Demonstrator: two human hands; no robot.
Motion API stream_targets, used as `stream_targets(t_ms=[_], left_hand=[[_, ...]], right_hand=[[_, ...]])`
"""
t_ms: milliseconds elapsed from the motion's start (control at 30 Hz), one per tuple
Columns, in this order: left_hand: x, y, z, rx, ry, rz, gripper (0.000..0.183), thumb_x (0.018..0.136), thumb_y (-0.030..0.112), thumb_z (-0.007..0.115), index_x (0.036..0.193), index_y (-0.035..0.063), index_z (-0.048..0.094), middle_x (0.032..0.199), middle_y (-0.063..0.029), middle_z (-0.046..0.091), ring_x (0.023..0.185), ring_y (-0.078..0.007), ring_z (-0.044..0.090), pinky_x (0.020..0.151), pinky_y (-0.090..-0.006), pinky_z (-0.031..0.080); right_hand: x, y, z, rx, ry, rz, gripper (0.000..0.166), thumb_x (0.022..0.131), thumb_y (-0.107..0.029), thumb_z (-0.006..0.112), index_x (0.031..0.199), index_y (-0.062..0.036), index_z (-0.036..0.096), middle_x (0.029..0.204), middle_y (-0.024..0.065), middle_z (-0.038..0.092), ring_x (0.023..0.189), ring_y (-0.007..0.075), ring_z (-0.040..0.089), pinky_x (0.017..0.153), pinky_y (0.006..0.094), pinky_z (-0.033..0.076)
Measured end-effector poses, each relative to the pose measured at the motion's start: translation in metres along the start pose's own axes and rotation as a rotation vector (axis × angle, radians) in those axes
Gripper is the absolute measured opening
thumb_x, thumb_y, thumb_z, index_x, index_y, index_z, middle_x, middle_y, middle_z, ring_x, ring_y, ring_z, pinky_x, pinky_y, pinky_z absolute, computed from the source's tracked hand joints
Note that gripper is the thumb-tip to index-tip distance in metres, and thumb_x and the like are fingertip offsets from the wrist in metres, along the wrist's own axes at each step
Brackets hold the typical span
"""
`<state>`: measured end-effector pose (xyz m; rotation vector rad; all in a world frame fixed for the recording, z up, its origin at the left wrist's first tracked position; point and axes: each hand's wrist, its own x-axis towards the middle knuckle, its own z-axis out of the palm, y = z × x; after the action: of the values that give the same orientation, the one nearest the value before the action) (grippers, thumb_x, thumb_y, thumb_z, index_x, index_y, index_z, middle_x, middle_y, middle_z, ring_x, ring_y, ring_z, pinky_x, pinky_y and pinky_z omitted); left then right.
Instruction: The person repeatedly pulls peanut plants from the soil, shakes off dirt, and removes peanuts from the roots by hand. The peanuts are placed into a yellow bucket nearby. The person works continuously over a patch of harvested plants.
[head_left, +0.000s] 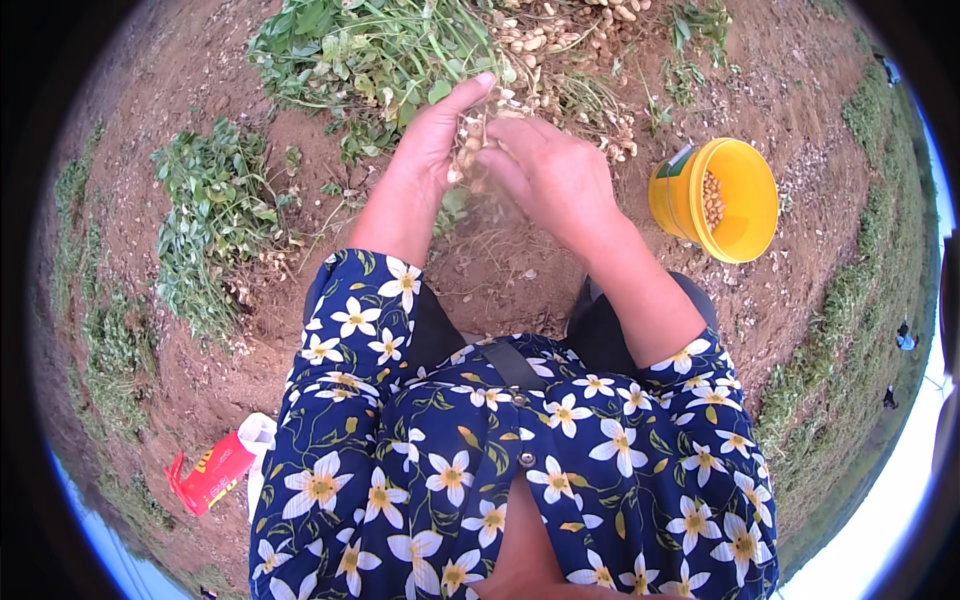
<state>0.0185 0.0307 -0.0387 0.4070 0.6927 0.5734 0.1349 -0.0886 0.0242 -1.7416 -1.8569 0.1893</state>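
Note:
A cluster of peanut pods with roots hangs between my two hands, over bare soil. My left hand holds it from the left, thumb stretched upward beside the stems. From the right, the thumb and fingers of my right hand reach the pods' edge; blur hides whether they pinch one. Just beyond lies a heap of green peanut plants, with many pulled-up peanut pods at its right side. To the right, a yellow plastic bucket leans tilted, its opening towards me, with loose peanuts inside.
Another bunch of peanut plants lies on the soil at left. A red bag with white material beside it is near my left elbow. Strips of green plants run along the right. Far off at right is a person.

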Motion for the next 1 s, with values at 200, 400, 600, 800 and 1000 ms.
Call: stream_targets(t_ms=[200, 400, 600, 800, 1000], left_hand=[[-0.001, -0.001, 0.005, 0.036, 0.097, 0.09, 0.026, 0.087, 0.02, 0.069, 0.103, -0.0002, 0.063, 0.091, -0.0129, 0.07, 0.076, -0.0226, 0.07, 0.068, -0.0357, 0.059], [-0.001, 0.011, 0.001, 0.027, 0.116, 0.111, 0.023, 0.088, 0.02, 0.067, 0.1, 0.0006, 0.064, 0.09, -0.0114, 0.07, 0.077, -0.0222, 0.07, 0.067, -0.0363, 0.06], [-0.024, 0.032, -0.019, -0.143, -0.045, 0.207, 0.026, 0.085, 0.026, 0.07, 0.095, 0.0035, 0.063, 0.087, -0.0111, 0.07, 0.073, -0.0218, 0.07, 0.062, -0.0354, 0.059], [-0.016, 0.032, -0.018, -0.207, -0.153, 0.159, 0.046, 0.092, 0.036, 0.055, 0.107, -0.0079, 0.061, 0.096, -0.0198, 0.068, 0.086, -0.0292, 0.069, 0.072, -0.0419, 0.06], [-0.041, 0.035, -0.029, -0.316, -0.356, 0.218, 0.043, 0.091, 0.033, 0.058, 0.11, -0.0062, 0.058, 0.096, -0.0171, 0.066, 0.088, -0.0293, 0.066, 0.079, -0.0419, 0.058]], right_hand=[[0.001, 0.011, 0.0, 0.157, -0.124, 0.195, 0.018, 0.089, -0.022, 0.058, 0.096, -0.0066, 0.062, 0.074, 0.0111, 0.064, 0.066, 0.0263, 0.064, 0.061, 0.0368, 0.052], [-0.009, -0.003, -0.037, 1.243, -0.649, 0.391, 0.015, 0.094, -0.013, 0.051, 0.092, -0.0036, 0.063, 0.06, -0.0038, 0.048, 0.047, 0.0041, 0.042, 0.044, 0.0203, 0.032], [0.0, 0.062, -0.126, 0.733, 0.411, 0.472, 0.014, 0.094, -0.015, 0.056, 0.099, -0.007, 0.067, 0.069, -0.0045, 0.055, 0.055, 0.0006, 0.042, 0.048, 0.0154, 0.03], [-0.06, 0.202, -0.145, -0.488, 0.305, 0.723, 0.046, 0.086, -0.039, 0.065, 0.115, -0.0033, 0.064, 0.114, 0.0202, 0.063, 0.106, 0.0317, 0.061, 0.094, 0.0412, 0.046], [-0.033, 0.181, -0.104, -0.278, 0.114, 0.461, 0.038, 0.086, -0.032, 0.066, 0.112, -0.0031, 0.066, 0.115, 0.021, 0.063, 0.111, 0.0349, 0.058, 0.096, 0.0407, 0.044]])
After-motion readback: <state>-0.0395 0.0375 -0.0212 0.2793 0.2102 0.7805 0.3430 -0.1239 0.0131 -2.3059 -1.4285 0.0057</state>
